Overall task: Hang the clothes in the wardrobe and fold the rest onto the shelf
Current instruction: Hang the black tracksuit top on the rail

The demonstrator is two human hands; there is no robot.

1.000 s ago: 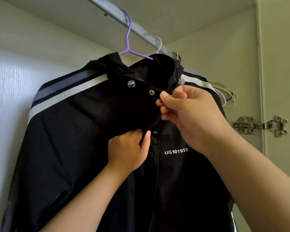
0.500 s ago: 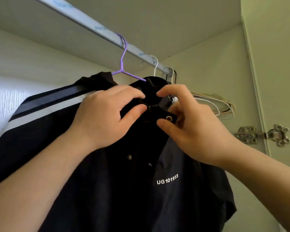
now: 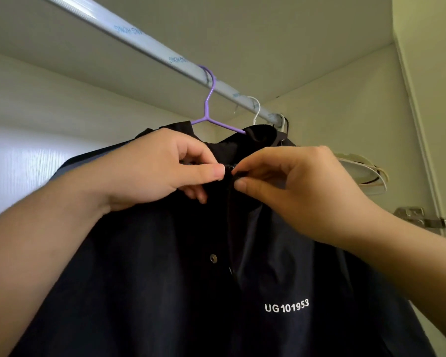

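Wardrobe rail (image 3: 150, 51) bears jacket (image 3: 165, 292); left grip (image 3: 155, 171), right grip (image 3: 291, 186) moved up from chest snaps (image 3: 213, 258), both pinching collar (image 3: 258, 140); hanging nearly done.

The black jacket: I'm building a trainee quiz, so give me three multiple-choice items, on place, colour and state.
1. Where is the jacket? A. On a hanger on the rail. B. Folded on a shelf. C. On the floor.
2. What colour is that hanger? A. White. B. Red. C. Purple.
3. What do the left hand and right hand do? A. Hang free. B. Pinch the jacket's front at the collar. C. Grip the rail.
Answers: 1 A, hook over the rail; 2 C, purple above the collar; 3 B, both pinch fabric there.
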